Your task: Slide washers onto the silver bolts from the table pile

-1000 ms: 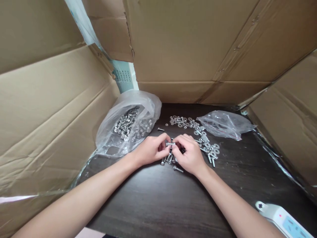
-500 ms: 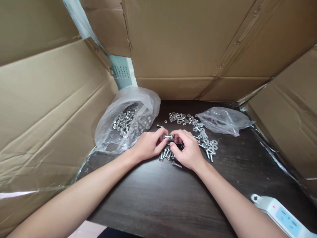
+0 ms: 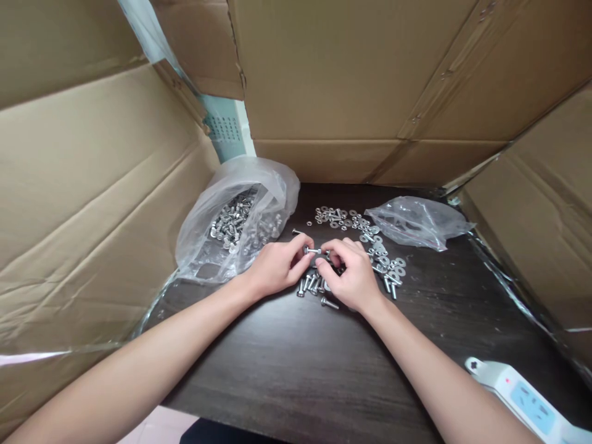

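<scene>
My left hand (image 3: 282, 265) pinches a silver bolt (image 3: 313, 251) near its head, with the shank pointing right. Close by the bolt's free end is my right hand (image 3: 349, 271), its thumb and index finger curved and apart. Whether a small nut or washer sits by those fingertips is too small to tell. Below and between the hands lie several loose bolts (image 3: 309, 284), and a single bolt (image 3: 330, 303) rests nearer to me. Another bolt (image 3: 296, 232) lies just beyond my left fingertips.
A clear plastic bag (image 3: 203, 246) full of bolts stands open at the left. Nuts and washers (image 3: 380, 246) with some bolts spread behind and right of my right hand. A flat plastic bag (image 3: 420, 222) lies beyond. Cardboard walls (image 3: 370, 80) surround the dark table (image 3: 277, 370); a power strip (image 3: 499, 376) sits front right.
My right fingertips have drawn slightly away from the bolt's end. The left hand keeps its pinch on the bolt. The whole view has shifted a little.
</scene>
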`<state>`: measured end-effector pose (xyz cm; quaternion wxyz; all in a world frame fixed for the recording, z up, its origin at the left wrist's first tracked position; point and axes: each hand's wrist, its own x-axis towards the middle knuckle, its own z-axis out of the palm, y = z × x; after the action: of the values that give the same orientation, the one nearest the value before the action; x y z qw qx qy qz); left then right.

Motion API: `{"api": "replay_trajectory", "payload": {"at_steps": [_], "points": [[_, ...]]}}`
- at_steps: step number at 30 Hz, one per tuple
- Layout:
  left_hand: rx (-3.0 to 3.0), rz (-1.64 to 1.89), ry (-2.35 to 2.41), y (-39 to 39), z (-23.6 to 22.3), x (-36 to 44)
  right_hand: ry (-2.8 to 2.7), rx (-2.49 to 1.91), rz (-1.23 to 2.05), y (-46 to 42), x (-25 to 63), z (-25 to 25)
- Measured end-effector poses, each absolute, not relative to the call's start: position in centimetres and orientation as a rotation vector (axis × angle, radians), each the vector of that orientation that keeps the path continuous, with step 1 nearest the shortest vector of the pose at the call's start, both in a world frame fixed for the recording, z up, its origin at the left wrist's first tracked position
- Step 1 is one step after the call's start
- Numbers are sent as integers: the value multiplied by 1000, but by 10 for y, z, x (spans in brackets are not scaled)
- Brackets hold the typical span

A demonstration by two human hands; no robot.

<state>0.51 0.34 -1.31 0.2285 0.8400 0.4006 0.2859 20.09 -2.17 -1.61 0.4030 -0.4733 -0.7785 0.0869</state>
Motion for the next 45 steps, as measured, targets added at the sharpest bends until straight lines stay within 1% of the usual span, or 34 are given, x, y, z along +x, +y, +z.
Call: {"api": "replay_trajectory", "payload": {"at_steps": [6,14,21,28,33,40,45], "points": [[2297,800,1123,4,-14,5,-1910,-1054,165,-25,203,-12],[2303,838,1113,3,-14,5,-2015,-1194,201,-19,202,-18],[2307,832,1108,3,-14,4,-1926,-1186,223,-19,202,-17],[2305,807,1155,3,-13,4,-1915,-1026,127,-23,201,-14],[2314,805,1148,4,-13,4,-1875,-1000,85,-24,201,-12],[2302,784,1140,4,-13,4,-1980,-1213,115,-19,200,-19],[2298,775,1143,4,-13,4,-1935,-1196,121,-20,200,-18]]}}
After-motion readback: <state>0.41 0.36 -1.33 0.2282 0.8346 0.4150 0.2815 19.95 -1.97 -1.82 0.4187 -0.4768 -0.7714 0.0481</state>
